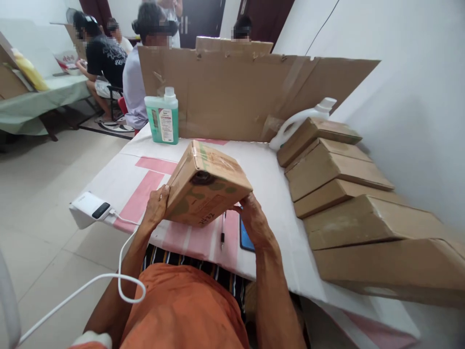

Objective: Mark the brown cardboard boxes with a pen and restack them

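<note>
A brown cardboard box [218,189] with green print, clear tape and handwritten marks is tilted up over the near part of the table. My left hand [157,206] grips its left side, thumb along the edge. At the lower right corner, my right hand [252,215] supports it with the fingers partly hidden underneath. Below the box lie a pen [223,238] and a phone [246,235], the phone partly covered by my right hand.
Several cardboard boxes [348,203] line the table's right side beside a white jug [301,118]. A green liquid bottle [162,118] stands before a cardboard partition [225,92]. At the left edge lies a power bank [89,204] with a white cable [119,276]. Other people sit beyond.
</note>
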Tool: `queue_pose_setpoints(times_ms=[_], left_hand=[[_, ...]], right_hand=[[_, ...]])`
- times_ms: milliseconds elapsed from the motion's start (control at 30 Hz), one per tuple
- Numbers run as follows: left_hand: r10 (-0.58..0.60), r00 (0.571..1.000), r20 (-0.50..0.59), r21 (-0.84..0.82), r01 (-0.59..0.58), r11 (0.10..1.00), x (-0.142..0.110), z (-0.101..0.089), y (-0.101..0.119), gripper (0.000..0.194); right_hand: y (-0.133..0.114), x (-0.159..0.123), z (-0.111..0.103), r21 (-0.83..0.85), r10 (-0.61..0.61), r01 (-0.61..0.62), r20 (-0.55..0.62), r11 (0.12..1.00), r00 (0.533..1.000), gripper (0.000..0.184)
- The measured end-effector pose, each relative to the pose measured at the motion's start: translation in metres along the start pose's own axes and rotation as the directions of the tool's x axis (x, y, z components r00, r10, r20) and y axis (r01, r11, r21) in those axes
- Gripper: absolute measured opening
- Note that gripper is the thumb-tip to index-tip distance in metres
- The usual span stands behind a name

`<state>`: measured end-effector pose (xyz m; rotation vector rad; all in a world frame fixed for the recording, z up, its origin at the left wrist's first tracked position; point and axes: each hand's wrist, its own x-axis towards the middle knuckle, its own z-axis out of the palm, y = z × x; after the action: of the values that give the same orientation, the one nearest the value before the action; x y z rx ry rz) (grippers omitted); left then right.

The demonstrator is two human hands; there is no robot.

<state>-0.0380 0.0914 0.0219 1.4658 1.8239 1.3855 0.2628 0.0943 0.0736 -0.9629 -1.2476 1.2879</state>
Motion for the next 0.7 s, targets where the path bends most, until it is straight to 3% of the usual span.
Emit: queue_pose_setpoints(times_ms=[200,300,367,433,533,700], left_hand=[[0.020,1.000,0.007,-0.005,-0.020,1.000,0.000,0.000,0.002,0.066],[0.109,0.988,0.107,-0.127,-0.096,0.987,0.006,-0.001,0.014,0.071],[0.128,0.979,0.158,-0.187,-0.098,0.978,0.006,-0.004,0.026,0.071],[0.061,0.980,0.189,-0.182,-0.026,0.983,-0.003,-0.010,0.037,0.073],[-0.092,0.955,0.282,-0.162,0.142,0.977,-0.036,-0.022,0.046,0.079],[-0.272,0.822,0.500,-0.193,0.412,0.891,-0.110,-0.052,0.028,0.077]], right_hand=[[0.044,0.020,0.034,0.109,0.049,-0.055,0.059,0.992,0.997,0.079],[0.048,0.026,0.047,0.168,0.072,-0.081,0.060,0.982,0.996,0.087],[0.041,0.024,0.046,0.122,0.102,-0.106,0.036,0.987,0.994,0.084],[0.031,0.014,0.040,0.038,0.172,-0.172,0.023,0.984,0.985,0.080],[0.018,-0.017,0.029,-0.144,0.277,-0.271,0.027,0.952,0.960,0.077],[0.008,-0.087,0.029,-0.317,0.375,-0.331,0.089,0.889,0.923,0.074]])
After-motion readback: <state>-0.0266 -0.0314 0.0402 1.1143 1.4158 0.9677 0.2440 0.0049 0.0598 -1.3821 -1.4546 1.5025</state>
